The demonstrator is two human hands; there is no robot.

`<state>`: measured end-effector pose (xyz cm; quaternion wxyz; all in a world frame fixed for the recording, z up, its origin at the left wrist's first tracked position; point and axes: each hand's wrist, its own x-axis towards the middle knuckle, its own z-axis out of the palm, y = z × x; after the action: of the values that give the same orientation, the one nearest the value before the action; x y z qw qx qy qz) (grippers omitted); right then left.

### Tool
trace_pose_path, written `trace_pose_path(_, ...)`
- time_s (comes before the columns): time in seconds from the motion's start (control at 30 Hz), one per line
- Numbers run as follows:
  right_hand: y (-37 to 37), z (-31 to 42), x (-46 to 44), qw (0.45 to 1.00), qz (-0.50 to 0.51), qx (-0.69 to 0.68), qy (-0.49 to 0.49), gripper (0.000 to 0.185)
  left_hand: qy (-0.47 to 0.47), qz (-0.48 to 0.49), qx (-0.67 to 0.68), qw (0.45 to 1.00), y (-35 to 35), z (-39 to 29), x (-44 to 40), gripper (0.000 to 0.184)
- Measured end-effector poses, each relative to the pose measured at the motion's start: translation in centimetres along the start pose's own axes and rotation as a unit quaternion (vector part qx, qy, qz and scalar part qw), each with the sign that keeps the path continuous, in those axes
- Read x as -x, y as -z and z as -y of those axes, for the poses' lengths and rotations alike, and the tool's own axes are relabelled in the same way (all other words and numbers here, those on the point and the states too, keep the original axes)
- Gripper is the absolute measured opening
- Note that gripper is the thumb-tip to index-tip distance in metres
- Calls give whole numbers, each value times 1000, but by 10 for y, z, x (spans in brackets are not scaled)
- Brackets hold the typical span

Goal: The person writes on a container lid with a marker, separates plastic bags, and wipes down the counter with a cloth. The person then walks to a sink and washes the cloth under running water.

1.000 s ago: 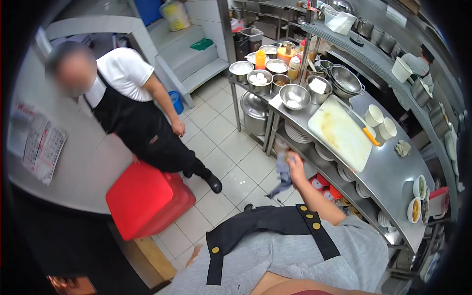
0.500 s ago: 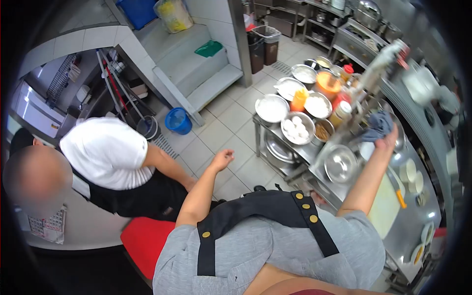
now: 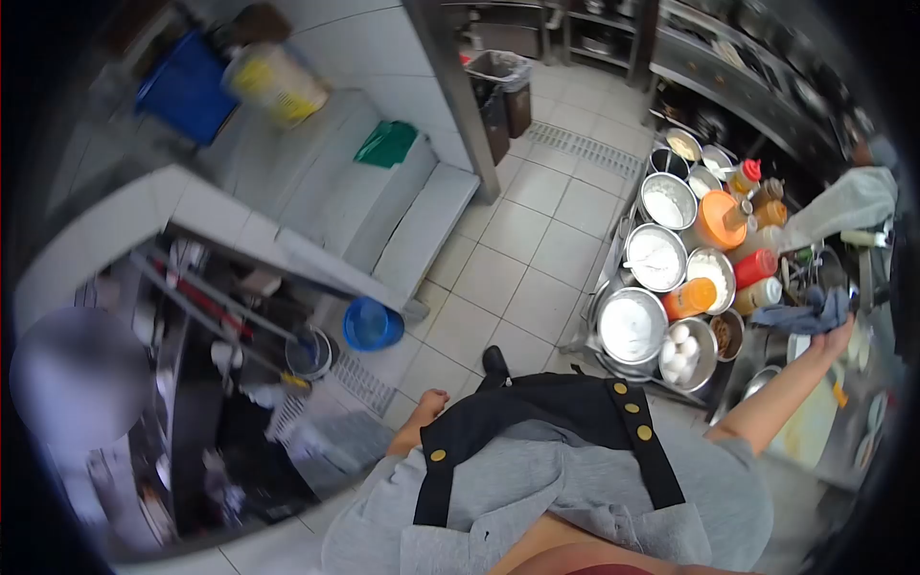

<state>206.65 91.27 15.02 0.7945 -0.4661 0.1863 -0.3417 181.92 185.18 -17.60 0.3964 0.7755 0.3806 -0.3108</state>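
Observation:
My right hand [image 3: 838, 337] holds a bunched blue-grey cloth [image 3: 807, 312] above the steel counter at the right. Beside the cloth stand a bowl of eggs [image 3: 682, 355], a small bowl of brown food [image 3: 727, 334] and several squeeze bottles, one of them with an orange top [image 3: 692, 298]. My left hand [image 3: 433, 401] hangs low by the left side of the apron, over the tiled floor. Its fingers are curled in, and nothing shows in them.
Blue bucket [image 3: 372, 325] and grey pail [image 3: 309, 353] stand on the floor at the left, near light steps [image 3: 422, 225]. Dark bins [image 3: 507, 96] are farther back. A person's blurred head [image 3: 81, 379] is at the left edge. A cutting board [image 3: 807, 422] lies at the right.
The view has swung left and moved forward along the counter. My right hand has lifted the cloth from low beside the counter to above it. The red container has left the view.

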Motion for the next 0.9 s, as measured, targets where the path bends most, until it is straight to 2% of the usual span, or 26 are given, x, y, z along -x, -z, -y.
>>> trace_pose_path(0.03,2,1,-3,998,55,6,-18,34,-30,5,-14,999,28,-1,-34,29)
trace_pose_path(0.07,-9,5,2,1000,-10,-14,-6,30,-60,8,-27,998,55,-3,-68,30)
trace_pose_path(0.1,17,2,-19,1000,17,-13,13,30,-119,6,-25,993,79,-12,-96,31)
trace_pose_path(0.17,-9,6,-1,992,-119,-21,29,32,-130,-58,-65,988,134,-46,-140,30)
trace_pose_path(0.23,25,8,-10,990,-136,15,33,34,-174,-123,-154,965,181,-86,-171,32)
trace_pose_path(0.27,3,7,12,988,-144,-14,61,36,-143,-108,-152,972,199,-109,-189,34)
trace_pose_path(0.3,-43,13,53,978,-193,-6,84,37,-111,-94,-221,964,212,-132,-209,34)
trace_pose_path(0.33,3,16,37,995,-80,-29,58,36,-116,-103,-197,968,220,-141,-239,34)
trace_pose_path(0.37,-27,16,63,981,-184,-3,68,36,-124,-51,-257,957,231,-156,-262,34)
trace_pose_path(0.4,-49,19,86,981,-185,16,62,39,-132,-3,-315,940,232,-183,-286,35)
trace_pose_path(0.5,-128,18,145,952,-260,-37,156,45,-164,3,-276,947,219,-275,-312,34)
trace_pose_path(0.57,-209,11,167,939,-265,-58,211,45,-170,27,-256,951,198,-336,-331,31)
trace_pose_path(0.63,-268,-17,148,923,-269,-89,261,47,-242,52,-230,941,179,-397,-360,31)
trace_pose_path(0.7,-316,-50,119,948,-130,-104,271,48,-270,66,-249,928,169,-461,-385,33)
trace_pose_path(0.77,-419,-90,80,948,-207,-112,215,53,-292,203,-241,903,152,-514,-419,33)
trace_pose_path(0.8,-453,-112,57,972,-122,-120,160,52,-292,205,-246,901,156,-548,-413,33)
trace_pose_path(0.83,-488,-135,31,983,-88,-103,121,47,-320,175,-259,894,163,-590,-394,33)
trace_pose_path(0.87,-521,-158,11,987,94,-113,61,40,-349,144,-270,886,169,-630,-372,32)
trace_pose_path(0.9,-570,-185,-2,988,76,-134,9,35,-352,146,-270,884,169,-652,-384,32)
